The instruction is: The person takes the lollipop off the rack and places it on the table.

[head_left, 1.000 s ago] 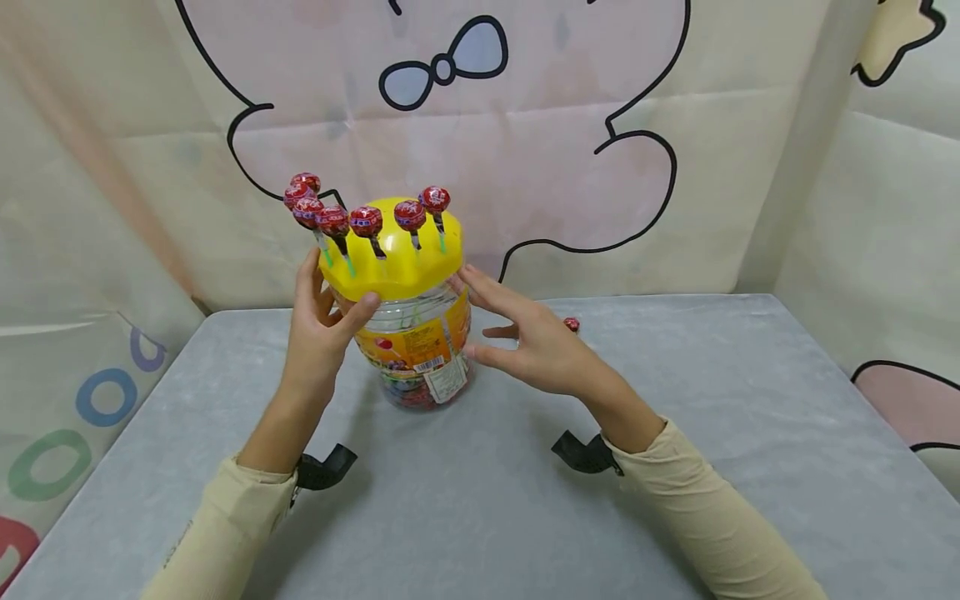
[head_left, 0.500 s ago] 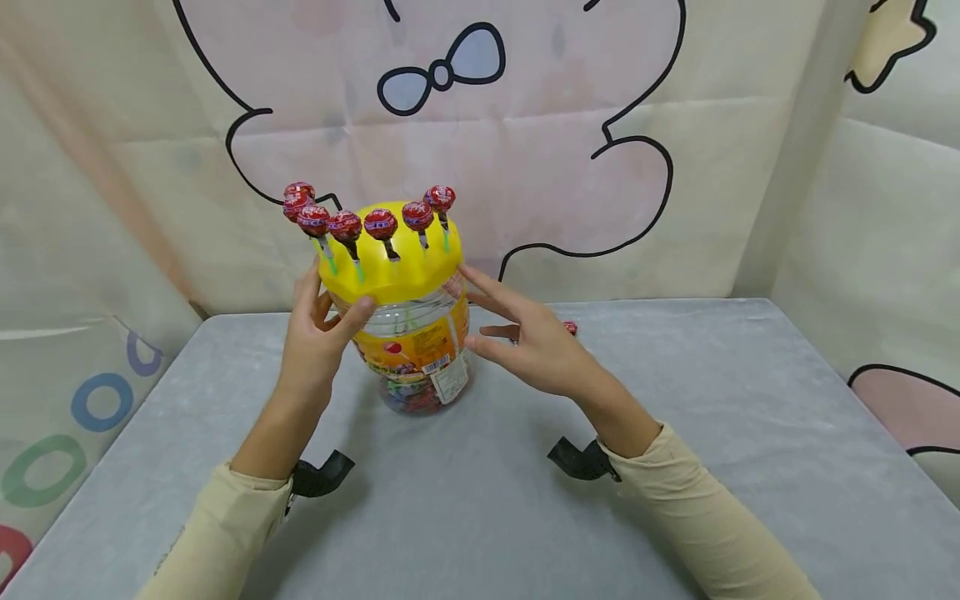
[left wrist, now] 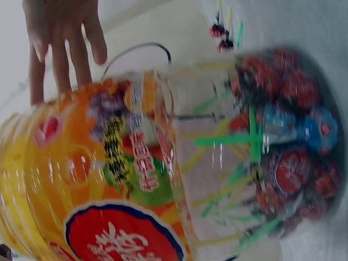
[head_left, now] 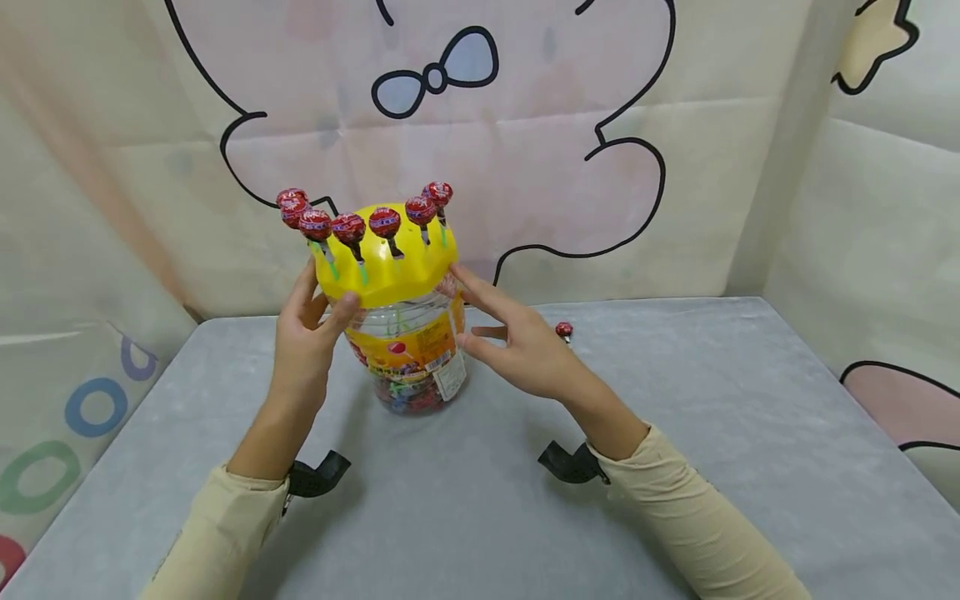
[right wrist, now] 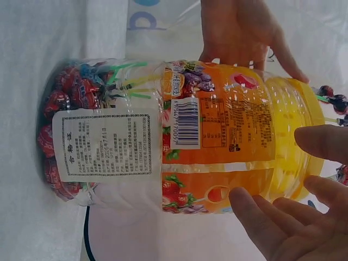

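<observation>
A big clear candy jar point(head_left: 408, 342) with an orange label stands upright on the table, its lower part full of wrapped lollipops point(left wrist: 293, 171). Several red lollipops point(head_left: 385, 222) stick up from holes round the edge of its yellow lid point(head_left: 390, 279). My left hand point(head_left: 303, 342) holds the jar's left side near the lid, thumb in front and fingers partly hidden behind. On the other side, my right hand point(head_left: 521, 346) touches the jar with fairly straight, spread fingers, the index at the lid's rim. A white sticker point(right wrist: 106, 145) and a barcode show in the right wrist view.
A loose lollipop point(head_left: 564, 330) lies on the grey-covered table point(head_left: 675, 375) behind my right hand. Printed cloth point(head_left: 525, 167) hangs behind and at both sides. Black straps point(head_left: 318, 475) stick out at both wrists.
The jar has turned a little, its front side moving rightward, with the lid's lollipops and the white sticker shifting along. Both hands stay in nearly the same places on it.
</observation>
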`<state>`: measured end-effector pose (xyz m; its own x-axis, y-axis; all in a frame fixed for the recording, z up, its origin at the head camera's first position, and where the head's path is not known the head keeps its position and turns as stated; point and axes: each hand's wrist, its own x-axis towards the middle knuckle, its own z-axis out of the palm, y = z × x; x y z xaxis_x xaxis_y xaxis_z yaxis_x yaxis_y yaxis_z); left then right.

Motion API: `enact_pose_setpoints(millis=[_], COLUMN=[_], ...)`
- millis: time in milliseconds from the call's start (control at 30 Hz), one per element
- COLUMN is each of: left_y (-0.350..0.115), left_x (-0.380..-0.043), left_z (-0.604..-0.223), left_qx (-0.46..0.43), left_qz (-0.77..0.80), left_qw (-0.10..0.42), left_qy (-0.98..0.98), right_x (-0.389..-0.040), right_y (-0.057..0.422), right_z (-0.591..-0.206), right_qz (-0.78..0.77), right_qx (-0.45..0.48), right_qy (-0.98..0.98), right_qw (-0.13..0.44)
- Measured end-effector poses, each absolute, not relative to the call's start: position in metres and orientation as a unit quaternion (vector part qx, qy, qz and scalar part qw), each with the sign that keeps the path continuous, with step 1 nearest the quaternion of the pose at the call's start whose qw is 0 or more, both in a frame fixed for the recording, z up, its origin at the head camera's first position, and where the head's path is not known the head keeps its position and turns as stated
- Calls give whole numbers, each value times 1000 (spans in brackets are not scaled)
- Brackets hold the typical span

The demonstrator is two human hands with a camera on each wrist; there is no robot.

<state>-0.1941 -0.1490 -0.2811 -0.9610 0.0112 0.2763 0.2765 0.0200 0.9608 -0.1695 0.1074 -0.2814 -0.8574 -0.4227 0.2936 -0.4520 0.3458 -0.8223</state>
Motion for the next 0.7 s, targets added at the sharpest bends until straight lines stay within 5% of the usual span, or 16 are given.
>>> enact_pose_setpoints(millis=[233,467,700], left_y=[-143,-146,-148], left_x=[-191,-195,-193], left_z=[-278,-280,-279], left_qx=[-78,-81,-77], left_qz=[-680,-692,-681], left_qw=[136,124,124], left_qy=[-716,-707,-718], right_x=[-170,-172,-183], right_y=[111,117,115], right_z=[-280,-272,-240], right_qz=[512,500,470], right_qx=[262,270,247], right_qy=[-818,-823,-845], right_qw=[3,-16,59])
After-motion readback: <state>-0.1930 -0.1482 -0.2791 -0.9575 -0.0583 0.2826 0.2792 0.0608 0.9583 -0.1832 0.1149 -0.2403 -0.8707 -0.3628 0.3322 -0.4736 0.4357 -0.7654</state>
